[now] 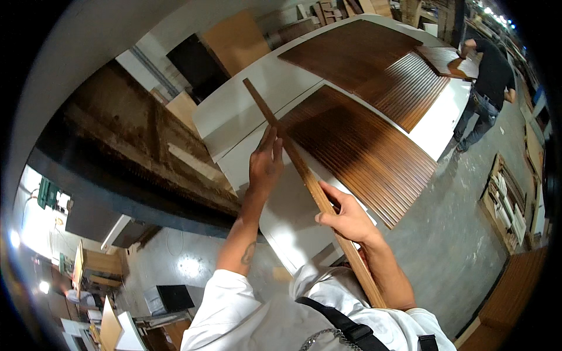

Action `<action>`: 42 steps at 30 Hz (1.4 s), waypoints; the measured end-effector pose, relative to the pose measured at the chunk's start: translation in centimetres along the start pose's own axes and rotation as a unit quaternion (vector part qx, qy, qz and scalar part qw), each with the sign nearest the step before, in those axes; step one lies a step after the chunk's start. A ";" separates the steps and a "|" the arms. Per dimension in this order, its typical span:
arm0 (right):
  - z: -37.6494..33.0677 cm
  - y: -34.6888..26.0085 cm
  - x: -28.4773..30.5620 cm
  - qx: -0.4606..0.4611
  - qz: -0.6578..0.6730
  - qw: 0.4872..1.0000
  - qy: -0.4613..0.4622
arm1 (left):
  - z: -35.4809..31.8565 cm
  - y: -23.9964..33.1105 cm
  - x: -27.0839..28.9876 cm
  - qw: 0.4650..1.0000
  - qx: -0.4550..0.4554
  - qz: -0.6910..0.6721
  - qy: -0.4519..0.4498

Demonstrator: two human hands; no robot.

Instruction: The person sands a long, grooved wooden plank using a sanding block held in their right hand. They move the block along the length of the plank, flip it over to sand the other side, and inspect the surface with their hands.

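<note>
The left hand (pixel 266 165) reaches farther out, fingers straight and flat, forearm bare. The right hand (pixel 346 216) sits nearer, fingers curled shut in a grip.

Two slatted panels (pixel 357 146) (pixel 374 64) lie on the white table (pixel 246 105), toward its right edge; a wooden strip (pixel 304 175) crosses the near panel's left edge.
</note>
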State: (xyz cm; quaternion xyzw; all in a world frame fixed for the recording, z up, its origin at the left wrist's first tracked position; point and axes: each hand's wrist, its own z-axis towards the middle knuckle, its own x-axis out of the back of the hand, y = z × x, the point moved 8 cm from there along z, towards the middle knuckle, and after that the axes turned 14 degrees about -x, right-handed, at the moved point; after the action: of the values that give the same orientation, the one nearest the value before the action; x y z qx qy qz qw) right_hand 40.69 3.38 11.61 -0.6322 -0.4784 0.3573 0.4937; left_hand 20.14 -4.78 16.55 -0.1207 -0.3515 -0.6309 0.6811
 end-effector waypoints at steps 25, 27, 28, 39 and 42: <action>-0.1 -0.2 0.4 -0.002 0.010 1.000 0.003 | 0.4 2.2 -0.5 0.989 0.107 0.087 0.062; 0.1 0.1 0.4 -0.004 0.015 1.000 0.000 | 0.4 2.2 -0.6 0.988 0.126 0.081 0.036; 0.1 0.1 0.4 0.003 0.014 1.000 0.005 | 0.5 2.2 -0.7 0.987 0.135 0.078 0.024; 0.0 -0.4 0.1 0.020 -0.010 1.000 0.017 | 0.8 3.1 0.4 0.991 0.124 0.045 0.038; 0.2 0.3 0.0 0.021 -0.005 0.999 0.026 | 0.9 3.2 0.5 0.988 0.147 0.051 0.014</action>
State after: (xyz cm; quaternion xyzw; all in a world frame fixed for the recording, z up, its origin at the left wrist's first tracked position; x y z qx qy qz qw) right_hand 40.58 3.41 11.31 -0.6280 -0.4612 0.3483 0.5211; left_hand 22.82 -4.01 18.39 -0.0288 -0.4243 -0.5383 0.7276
